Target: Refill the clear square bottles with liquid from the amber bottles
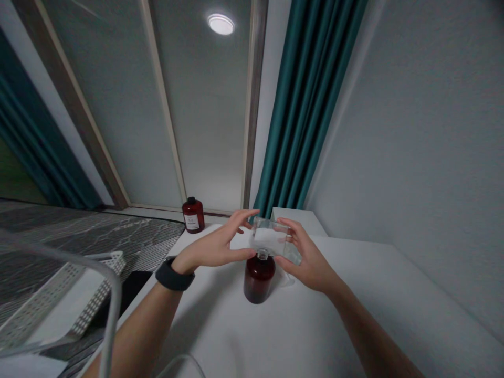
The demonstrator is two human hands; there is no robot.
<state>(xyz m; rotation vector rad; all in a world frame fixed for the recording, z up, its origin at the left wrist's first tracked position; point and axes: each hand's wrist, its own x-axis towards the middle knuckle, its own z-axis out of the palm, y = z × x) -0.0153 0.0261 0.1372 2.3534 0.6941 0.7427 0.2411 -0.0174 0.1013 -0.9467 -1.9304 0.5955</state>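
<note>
One perforated white basket point(94, 299) lay left of the counter point(334, 325). One uncapped amber bottle point(258, 281) stood upright on the counter. One clear container point(270, 239) was positioned sideways at its neck; the right hand's point(311, 262) fingers grasped the right end. The left hand's point(214, 247) fingers curved about the left end; firm grip could not be determined. Beyond stood one capped bottle point(192, 216), then two teal curtains point(307, 105).

The white label point(191, 222) on the far bottle point(199, 212) is too blurred to read.
</note>
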